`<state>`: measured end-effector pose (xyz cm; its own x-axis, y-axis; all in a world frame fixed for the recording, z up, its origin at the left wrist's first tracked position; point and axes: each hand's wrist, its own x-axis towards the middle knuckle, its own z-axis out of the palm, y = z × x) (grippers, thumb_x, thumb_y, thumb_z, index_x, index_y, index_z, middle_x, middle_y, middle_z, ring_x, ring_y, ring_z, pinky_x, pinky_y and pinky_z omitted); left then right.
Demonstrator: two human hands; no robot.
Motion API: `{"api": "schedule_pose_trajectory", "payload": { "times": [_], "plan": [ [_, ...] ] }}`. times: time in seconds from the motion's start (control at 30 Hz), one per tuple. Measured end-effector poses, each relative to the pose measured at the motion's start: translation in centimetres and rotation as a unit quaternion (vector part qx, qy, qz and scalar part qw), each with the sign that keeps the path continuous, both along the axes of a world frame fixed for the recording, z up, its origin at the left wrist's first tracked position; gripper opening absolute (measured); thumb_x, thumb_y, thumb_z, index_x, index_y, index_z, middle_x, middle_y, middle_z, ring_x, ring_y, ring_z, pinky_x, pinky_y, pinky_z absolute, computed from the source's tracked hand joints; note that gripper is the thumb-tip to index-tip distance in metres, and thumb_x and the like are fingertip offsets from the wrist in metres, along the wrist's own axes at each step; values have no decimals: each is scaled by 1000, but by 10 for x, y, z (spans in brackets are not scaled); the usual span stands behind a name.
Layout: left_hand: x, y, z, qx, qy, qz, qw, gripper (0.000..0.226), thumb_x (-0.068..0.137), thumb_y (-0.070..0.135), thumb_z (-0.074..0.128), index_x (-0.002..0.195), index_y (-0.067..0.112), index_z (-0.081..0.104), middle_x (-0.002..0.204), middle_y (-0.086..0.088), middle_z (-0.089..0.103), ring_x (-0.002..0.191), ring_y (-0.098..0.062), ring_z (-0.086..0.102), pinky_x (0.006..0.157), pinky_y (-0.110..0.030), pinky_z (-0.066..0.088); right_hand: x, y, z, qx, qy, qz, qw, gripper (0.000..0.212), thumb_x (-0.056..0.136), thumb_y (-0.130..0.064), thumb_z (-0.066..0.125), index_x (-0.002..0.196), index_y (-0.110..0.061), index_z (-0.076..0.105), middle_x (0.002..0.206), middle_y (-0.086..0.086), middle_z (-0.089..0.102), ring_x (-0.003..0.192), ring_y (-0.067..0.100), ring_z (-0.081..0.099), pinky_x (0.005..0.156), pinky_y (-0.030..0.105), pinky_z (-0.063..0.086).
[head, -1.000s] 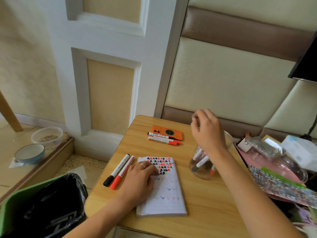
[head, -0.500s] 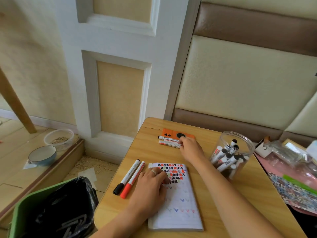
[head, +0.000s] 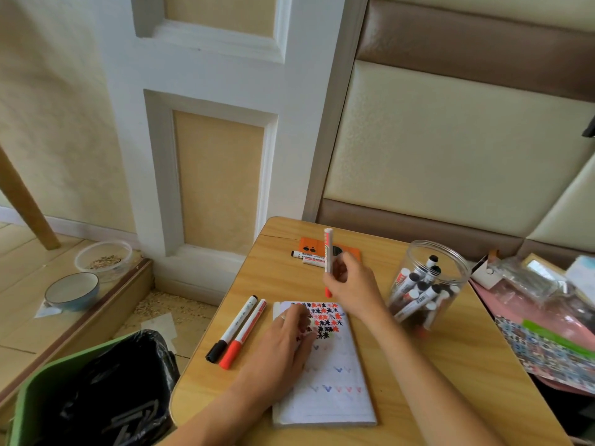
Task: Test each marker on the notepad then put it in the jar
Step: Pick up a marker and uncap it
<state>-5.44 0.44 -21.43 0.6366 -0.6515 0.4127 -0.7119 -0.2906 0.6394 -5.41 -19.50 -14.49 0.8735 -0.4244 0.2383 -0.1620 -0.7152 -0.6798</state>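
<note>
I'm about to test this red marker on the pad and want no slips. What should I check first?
1. Right hand grips the red marker: ok.
2. Cap off: not ok, the red cap still looks on at the lower end.
3. Left hand rests on the notepad, steadying it: ok.
4. Blank space on the page: ok, the lower part is free.
5. Jar open and upright: ok.

notepad [head: 325, 381] on table [head: 434, 365], 2 markers [head: 238, 329] left of it, jar [head: 428, 281] right; bin [head: 80, 391] left of table
</note>
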Motion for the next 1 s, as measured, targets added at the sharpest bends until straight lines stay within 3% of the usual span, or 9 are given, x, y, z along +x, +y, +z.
{"api": "schedule_pose_trajectory", "payload": {
  "times": [0.17,0.27,0.43,0.5,0.6,0.67,0.73,0.83,1.0],
  "plan": [
    [0,-2,0,-47,15,13,999,30,105,43,45,130,27,44,120,13,47,102,3,56,84,-6,40,-52,33,-6,315,-43,73,945,16,95,-1,65,110,-3,58,94,21,73,74,23,71,68,31,61],
    [3,-2,-1,-15,-36,20,999,17,108,32,43,114,21,55,113,10,47,93,-2,49,82,-17,41,-70,39,-17,378,-55,76,921,17,94,-2,70,109,-3,62,91,13,77,82,25,74,71,33,60],
    [2,-2,-2,8,-37,22,999,19,110,33,37,101,22,50,102,10,44,84,-6,45,75,-27,41,-83,19,-22,388,-148,20,910,12,93,-9,73,101,-11,65,91,5,74,83,22,71,73,32,59],
    [1,-2,-2,18,-46,15,999,27,110,39,31,100,22,50,102,10,44,83,-8,46,74,-32,42,-87,4,-21,323,-164,8,932,10,92,-7,74,94,-14,67,85,-1,71,81,16,67,73,29,56],
    [0,-1,-1,21,-34,1,999,39,108,48,24,101,23,52,106,10,46,89,-8,48,78,-32,43,-93,-10,-24,104,-122,37,986,15,90,-9,76,83,-19,68,80,-9,69,77,3,63,72,15,46],
    [1,0,-1,21,-27,-5,999,38,108,47,25,100,23,53,108,10,46,92,-7,49,81,-33,44,-95,-6,-27,-51,-95,59,992,9,92,-24,73,84,-25,68,80,-17,66,83,-1,61,76,13,43],
    [1,-1,-3,22,-28,-9,999,36,108,45,27,99,22,53,108,9,47,92,-8,49,81,-35,44,-95,3,-29,-167,-65,91,980,14,94,-44,61,95,-33,69,91,-25,64,93,-7,56,90,22,42],
    [1,-1,-2,3,-33,-19,999,37,108,44,27,98,21,54,105,8,47,90,-11,49,81,-37,45,-92,16,-33,-239,-10,141,961,33,95,-53,50,117,-35,67,110,-22,66,107,1,57,99,28,43],
    [1,-2,0,2,-67,-34,997,35,110,43,28,101,21,55,93,7,53,86,-14,48,77,-35,43,-92,27,-33,-278,-30,166,946,26,99,-37,50,116,-26,65,98,-7,66,89,16,62,76,36,54]
  ]
}}
